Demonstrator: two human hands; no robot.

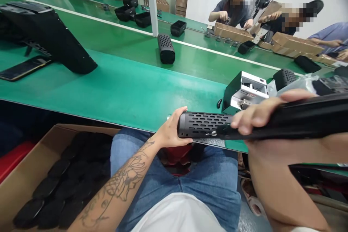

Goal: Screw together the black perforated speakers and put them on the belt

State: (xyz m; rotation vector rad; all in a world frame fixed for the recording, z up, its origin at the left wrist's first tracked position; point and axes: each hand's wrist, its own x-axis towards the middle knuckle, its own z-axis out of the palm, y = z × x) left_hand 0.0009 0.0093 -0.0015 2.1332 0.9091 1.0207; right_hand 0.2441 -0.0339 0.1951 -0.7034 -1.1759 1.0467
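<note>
My left hand is closed around the left end of a black perforated housing, thumb and fingers on opposite sides. The housing has rows of oblong slots and lies level at the table's front edge. My right hand grips a long black object that runs in from the right edge. Its narrow end overlaps the housing's lower side, with a small shiny metal piece there. I cannot tell what kind of object it is. Behind my right hand stands a black and white box-shaped machine, with a small black piece beside it.
Another perforated housing stands on the green conveyor belt. A black slanted stand and a phone are at left. Below, a cardboard box holds several black parts. Co-workers sit across the line beside cardboard boxes.
</note>
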